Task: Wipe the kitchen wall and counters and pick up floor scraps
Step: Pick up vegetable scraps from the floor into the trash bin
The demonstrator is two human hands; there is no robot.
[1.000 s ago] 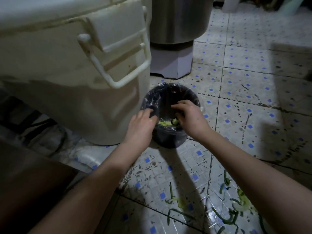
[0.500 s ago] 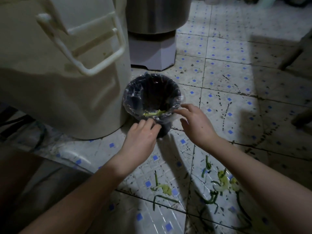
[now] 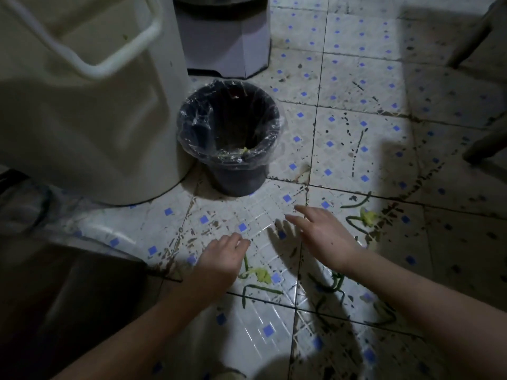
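Floor [image 3: 356, 78], tiled, stained: green peel scraps [image 3: 259, 275] lie just beside left hand [image 3: 219, 259], loosely curled, empty; right hand [image 3: 321, 234] spread, empty. Advice: gather strands together, then carry to lined bin [image 3: 230, 133].

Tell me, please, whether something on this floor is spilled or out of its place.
Yes. Green vegetable scraps lie scattered on the tiled floor: one clump beside the left hand, others near the right hand. They are outside the lined bin, which holds only a few pieces. Dark dirt streaks also mark the tiles.
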